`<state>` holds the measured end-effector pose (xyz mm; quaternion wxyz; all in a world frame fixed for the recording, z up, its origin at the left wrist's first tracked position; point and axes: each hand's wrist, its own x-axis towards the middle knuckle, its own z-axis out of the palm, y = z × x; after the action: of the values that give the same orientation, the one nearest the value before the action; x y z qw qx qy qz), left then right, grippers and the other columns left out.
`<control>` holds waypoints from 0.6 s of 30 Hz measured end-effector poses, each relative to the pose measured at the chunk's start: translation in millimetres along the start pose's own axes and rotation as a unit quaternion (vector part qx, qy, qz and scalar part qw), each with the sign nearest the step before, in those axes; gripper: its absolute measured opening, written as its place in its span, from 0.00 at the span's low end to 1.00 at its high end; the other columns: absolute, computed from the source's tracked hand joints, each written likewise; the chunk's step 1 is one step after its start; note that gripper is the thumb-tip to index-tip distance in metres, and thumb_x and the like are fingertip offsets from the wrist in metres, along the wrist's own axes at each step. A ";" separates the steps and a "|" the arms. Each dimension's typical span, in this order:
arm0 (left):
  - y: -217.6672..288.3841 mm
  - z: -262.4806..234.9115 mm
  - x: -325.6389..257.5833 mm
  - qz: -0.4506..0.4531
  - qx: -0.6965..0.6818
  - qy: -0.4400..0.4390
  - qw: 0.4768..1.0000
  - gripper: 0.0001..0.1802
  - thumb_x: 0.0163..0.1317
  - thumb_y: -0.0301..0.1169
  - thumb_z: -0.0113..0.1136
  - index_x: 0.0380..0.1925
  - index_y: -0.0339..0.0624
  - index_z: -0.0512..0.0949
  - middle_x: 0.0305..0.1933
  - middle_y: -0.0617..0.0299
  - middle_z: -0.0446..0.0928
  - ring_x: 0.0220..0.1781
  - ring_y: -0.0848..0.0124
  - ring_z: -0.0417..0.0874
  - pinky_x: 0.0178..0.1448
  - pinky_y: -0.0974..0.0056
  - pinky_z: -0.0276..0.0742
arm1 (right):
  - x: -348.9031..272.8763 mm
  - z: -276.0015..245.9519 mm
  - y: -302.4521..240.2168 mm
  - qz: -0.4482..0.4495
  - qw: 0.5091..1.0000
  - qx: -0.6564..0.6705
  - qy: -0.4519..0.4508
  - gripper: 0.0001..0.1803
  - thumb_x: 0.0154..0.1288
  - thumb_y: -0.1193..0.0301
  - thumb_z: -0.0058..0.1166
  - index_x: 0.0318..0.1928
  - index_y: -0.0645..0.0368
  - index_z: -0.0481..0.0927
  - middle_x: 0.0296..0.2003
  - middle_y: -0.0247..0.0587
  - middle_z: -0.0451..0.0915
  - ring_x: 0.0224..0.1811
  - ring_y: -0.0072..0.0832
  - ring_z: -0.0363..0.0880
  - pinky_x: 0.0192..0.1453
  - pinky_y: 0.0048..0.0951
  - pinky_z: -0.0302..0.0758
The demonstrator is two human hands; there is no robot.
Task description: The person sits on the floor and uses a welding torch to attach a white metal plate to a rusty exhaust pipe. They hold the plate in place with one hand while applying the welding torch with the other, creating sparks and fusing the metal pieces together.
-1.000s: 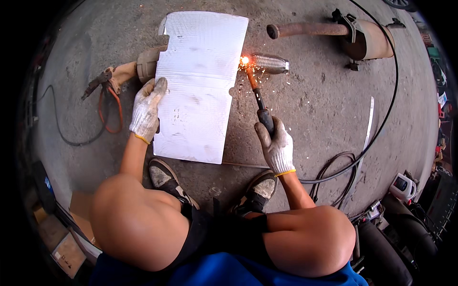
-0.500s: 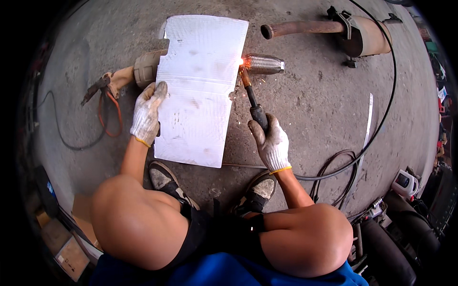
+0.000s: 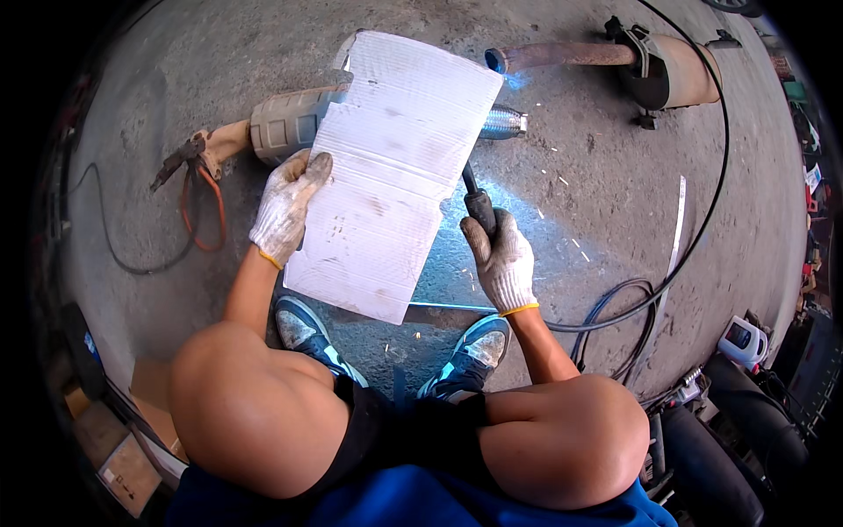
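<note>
My gloved left hand (image 3: 290, 202) grips the left edge of a sheet of white-faced cardboard (image 3: 386, 176), thumb on top, and holds it tilted over the work. In my gloved right hand (image 3: 502, 259) is a welding torch (image 3: 480, 206), its black handle between thumb and fingers. The torch tip is hidden behind the cardboard. Bright blue light and flying sparks spread from there over the floor. Past the sheet's right edge shows the end of a braided metal flex pipe (image 3: 505, 122). To its left lies an exhaust canister (image 3: 285, 125), partly covered by the sheet.
A muffler with a rusty pipe (image 3: 571, 54) lies at the far right. A clamp (image 3: 189, 158) with an orange cable sits at the canister's left end. The black torch cable (image 3: 702, 228) loops on the right, beside a metal strip (image 3: 678, 224). My shoes (image 3: 479, 347) are close by.
The cardboard has shifted right and turned clockwise, now covering the torch tip. The reddish glow at the pipe has given way to blue light and sparks. My right hand has barely moved.
</note>
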<state>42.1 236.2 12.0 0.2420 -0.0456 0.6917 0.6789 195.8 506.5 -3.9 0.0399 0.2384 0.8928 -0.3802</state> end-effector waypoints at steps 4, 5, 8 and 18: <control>-2.9 -3.1 2.0 -0.001 -0.016 -0.010 1.000 0.17 0.75 0.42 0.62 0.47 0.38 0.82 0.42 0.69 0.81 0.44 0.81 0.76 0.52 0.72 0.72 | -1.0 2.1 0.9 -0.015 1.000 -0.007 0.018 0.29 0.72 0.47 0.60 0.55 0.61 0.77 0.38 0.59 0.86 0.42 0.57 0.86 0.45 0.49 0.80; -1.7 -3.1 1.3 -0.002 -0.014 -0.008 1.000 0.17 0.75 0.42 0.62 0.48 0.37 0.82 0.43 0.69 0.81 0.44 0.81 0.76 0.53 0.72 0.72 | -0.9 1.0 -1.4 -0.007 1.000 0.002 0.008 0.29 0.72 0.47 0.60 0.55 0.61 0.77 0.38 0.59 0.86 0.42 0.57 0.86 0.45 0.49 0.80; 2.1 -2.1 -2.2 -0.004 -0.012 0.008 1.000 0.17 0.75 0.41 0.62 0.50 0.37 0.82 0.44 0.69 0.82 0.44 0.81 0.77 0.53 0.72 0.73 | -0.1 4.1 1.4 -0.012 1.000 0.000 0.011 0.29 0.71 0.48 0.60 0.56 0.61 0.77 0.38 0.59 0.86 0.41 0.57 0.86 0.45 0.49 0.80; -6.7 -19.0 2.4 0.010 -0.084 0.109 0.990 0.15 0.73 0.38 0.65 0.50 0.37 0.82 0.45 0.67 0.82 0.45 0.80 0.78 0.53 0.72 0.74 | -11.9 2.3 8.2 0.006 1.000 0.002 0.016 0.29 0.71 0.50 0.62 0.59 0.61 0.78 0.35 0.56 0.85 0.38 0.49 0.88 0.44 0.41 0.81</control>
<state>37.5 218.0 4.2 0.1533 -0.1323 0.6551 0.7279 209.8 505.1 -8.0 0.0271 0.2501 0.8911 -0.3778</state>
